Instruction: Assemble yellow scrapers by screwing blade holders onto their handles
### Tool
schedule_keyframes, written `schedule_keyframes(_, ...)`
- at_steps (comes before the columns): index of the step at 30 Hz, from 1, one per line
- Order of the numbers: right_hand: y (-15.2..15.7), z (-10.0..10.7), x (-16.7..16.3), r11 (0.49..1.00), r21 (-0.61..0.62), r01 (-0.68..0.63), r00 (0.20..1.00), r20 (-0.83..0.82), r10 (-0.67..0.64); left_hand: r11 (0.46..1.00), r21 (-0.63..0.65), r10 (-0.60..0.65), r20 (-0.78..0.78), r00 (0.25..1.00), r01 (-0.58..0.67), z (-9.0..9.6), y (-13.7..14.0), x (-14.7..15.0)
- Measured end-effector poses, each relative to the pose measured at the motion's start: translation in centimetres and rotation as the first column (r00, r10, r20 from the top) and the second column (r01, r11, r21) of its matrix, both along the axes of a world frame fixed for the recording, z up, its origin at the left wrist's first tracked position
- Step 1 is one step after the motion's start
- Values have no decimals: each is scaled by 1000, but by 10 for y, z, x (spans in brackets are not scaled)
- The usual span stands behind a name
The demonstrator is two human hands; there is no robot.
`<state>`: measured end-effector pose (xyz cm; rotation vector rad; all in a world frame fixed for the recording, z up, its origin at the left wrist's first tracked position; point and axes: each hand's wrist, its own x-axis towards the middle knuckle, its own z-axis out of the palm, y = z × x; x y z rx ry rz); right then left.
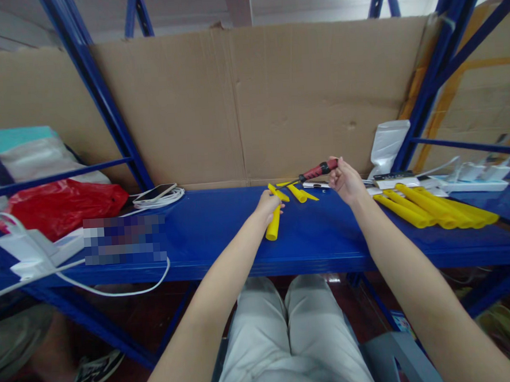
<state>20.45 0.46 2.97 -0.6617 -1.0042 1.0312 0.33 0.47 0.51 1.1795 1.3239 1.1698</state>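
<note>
My left hand [269, 205] is closed around a yellow tube [273, 229], whose near end points toward me over the blue shelf [223, 233]. In my right hand [344, 178] I grip the handle end of a screwdriver [318, 171] with a red and black handle. Its thin shaft slants down left to the far end of the tube by my left fingers; whether the tip is inside cannot be made out. Just behind, more yellow pieces [298, 193] lie on the shelf.
Several yellow tubes [429, 206] lie side by side at right, before a white power strip [474, 184]. A phone [155, 193] rests on a coiled white cable at left, near a red bag [68, 207]. Cardboard [275, 103] stands behind. Another person's shoe [93, 374] shows at lower left.
</note>
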Motion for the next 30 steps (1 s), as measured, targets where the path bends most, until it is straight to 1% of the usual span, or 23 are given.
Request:
schedule_keyframes(6, 0, -1, 0, 999, 28, -15, 1000, 25, 14, 1000, 27, -7, 1, 1000, 7, -4, 4, 0)
schedule_keyframes(15, 3, -5, 1, 997, 38, 61, 998, 31, -62, 999, 35, -11, -7, 1000, 11, -6, 6, 1)
schedule_keyframes(19, 3, -4, -1, 995, 15, 102, 995, 5, -102, 999, 38, -16, -28, 999, 17, -5, 6, 0)
schedule_keyframes(23, 4, -3, -2, 992, -18, 122, 992, 4, -122, 999, 7, -30, -56, 998, 31, -3, 3, 0)
schedule_keyframes(30, 4, -4, 0, 993, -28, 119, 992, 40, -117, 999, -5, -37, -50, 998, 36, -1, 0, 0)
